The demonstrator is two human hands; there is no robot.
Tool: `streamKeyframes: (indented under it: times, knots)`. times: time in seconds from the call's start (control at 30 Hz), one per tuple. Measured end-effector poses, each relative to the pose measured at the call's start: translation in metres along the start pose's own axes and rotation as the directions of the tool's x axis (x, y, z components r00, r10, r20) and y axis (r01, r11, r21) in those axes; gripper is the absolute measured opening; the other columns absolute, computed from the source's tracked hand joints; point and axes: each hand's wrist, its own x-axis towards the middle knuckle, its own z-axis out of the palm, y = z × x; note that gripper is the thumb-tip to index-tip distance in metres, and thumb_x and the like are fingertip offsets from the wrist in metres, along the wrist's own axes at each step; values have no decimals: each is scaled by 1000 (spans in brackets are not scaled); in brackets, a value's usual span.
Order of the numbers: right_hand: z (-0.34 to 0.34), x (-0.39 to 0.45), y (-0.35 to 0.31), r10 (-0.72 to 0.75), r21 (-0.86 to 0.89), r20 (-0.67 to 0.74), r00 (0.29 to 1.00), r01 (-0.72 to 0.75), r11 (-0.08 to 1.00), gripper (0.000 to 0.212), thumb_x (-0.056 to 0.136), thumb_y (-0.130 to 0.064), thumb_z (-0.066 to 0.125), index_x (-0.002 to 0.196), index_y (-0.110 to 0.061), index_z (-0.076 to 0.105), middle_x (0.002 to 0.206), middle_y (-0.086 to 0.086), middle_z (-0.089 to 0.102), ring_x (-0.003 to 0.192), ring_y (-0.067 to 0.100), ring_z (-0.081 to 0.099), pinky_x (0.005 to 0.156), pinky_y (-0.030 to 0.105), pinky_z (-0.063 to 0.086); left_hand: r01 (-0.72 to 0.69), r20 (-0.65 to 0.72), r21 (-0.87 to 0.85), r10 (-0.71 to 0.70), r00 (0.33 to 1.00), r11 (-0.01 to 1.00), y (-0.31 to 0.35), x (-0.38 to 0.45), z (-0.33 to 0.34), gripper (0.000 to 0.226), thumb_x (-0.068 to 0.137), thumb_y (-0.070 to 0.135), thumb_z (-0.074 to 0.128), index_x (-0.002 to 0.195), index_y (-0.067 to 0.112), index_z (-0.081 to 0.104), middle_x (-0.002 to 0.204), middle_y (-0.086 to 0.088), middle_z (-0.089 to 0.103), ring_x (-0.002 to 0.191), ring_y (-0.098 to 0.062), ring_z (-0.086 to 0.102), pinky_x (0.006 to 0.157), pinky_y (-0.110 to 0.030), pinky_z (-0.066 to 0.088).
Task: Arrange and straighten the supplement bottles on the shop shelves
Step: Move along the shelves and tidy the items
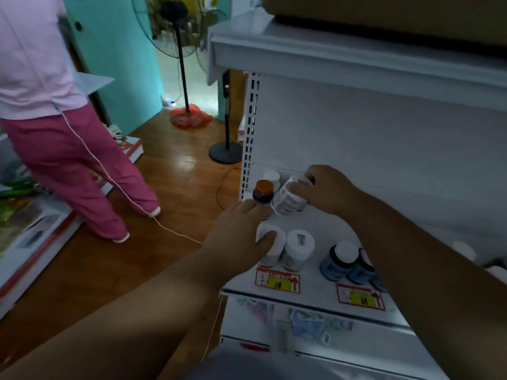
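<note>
Bottles are standing on a white shelf at the right of the scene. The right hand is gripping a white labelled bottle far back on the shelf, with thumb and fingers curled round it, and this bottle is tilting to the left. Just to its left an amber-capped dark bottle is standing, and behind that a white-capped bottle is partly hiding. The left hand is reaching to the near left part of the shelf; its thumb is lying over the cap of a white bottle while the fingers are stretching toward the dark bottle. I cannot tell if this hand is really gripping anything. Just right of it a second white bottle is standing upright, and farther right two blue bottles are standing close together, partly under the right forearm. Red and yellow price tags are sitting on the near shelf edge. At the far left a person in pink trousers is standing on the wooden floor, and a standing fan is standing behind.
</note>
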Motion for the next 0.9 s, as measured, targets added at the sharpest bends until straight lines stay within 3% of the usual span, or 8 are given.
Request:
streamKeyframes:
  times: [0.1,0.23,0.33,0.47,0.6,0.73,0.83,0.9]
  knots:
    - [-6,-10,-8,37,65,65,997,-41,997,63,82,-59,58,83,4,64,69,18,69,52,22,63,51,34,50,-55,-15,-63,54,998,996,0,-2,6,39,88,40,61,124,24,57,123,6,56,110,-14,50,91,-25,40]
    - [-11,-19,-6,100,389,91,991,-128,912,13,83,-22,62,94,-16,60,95,8,67,73,18,70,61,39,60,-1,-140,-194,-27,990,981,-9,2,11,36,87,40,61,118,25,57,113,8,56,100,-6,51,81,-13,40]
    - [-18,-24,-7,5,696,189,982,-137,705,30,77,1,58,102,-15,62,110,18,60,87,26,68,66,32,57,89,-185,-318,-153,971,944,-15,7,9,42,84,45,63,121,31,48,107,18,47,94,5,49,70,-4,38]
    - [-23,-26,-17,-148,813,284,947,-156,561,39,69,2,54,101,-18,66,110,17,60,96,30,66,79,44,57,105,-60,-452,-148,987,886,-18,16,2,46,81,49,66,119,54,41,103,33,49,99,14,49,69,0,40]
    - [-15,-24,-29,-120,780,199,973,-83,620,21,92,-11,59,104,-26,67,112,10,64,99,25,65,84,39,54,149,-57,-511,-206,977,847,-19,24,-2,48,73,46,76,109,48,44,97,28,57,93,12,53,69,-2,42]
    - [-8,-22,-28,16,560,22,1000,-26,828,21,88,-26,65,104,-38,60,104,-6,66,94,12,66,73,31,58,184,-72,-366,-225,972,912,-19,17,4,57,71,49,77,116,35,44,104,23,52,93,6,51,73,-8,41]
    - [-5,-20,-22,-26,297,-10,1000,28,955,34,78,-29,73,104,-40,55,102,-17,60,90,0,60,62,15,47,20,-147,-129,-39,988,991,-22,-3,11,46,83,52,60,121,31,46,116,11,53,103,-5,48,87,-23,42]
    - [6,-17,-23,-60,158,70,996,49,986,39,74,-29,75,105,-38,53,103,-14,59,88,-2,56,62,18,44,-162,-97,-37,158,983,986,-23,-13,15,40,86,47,55,121,27,51,119,6,55,108,-11,49,92,-27,42]
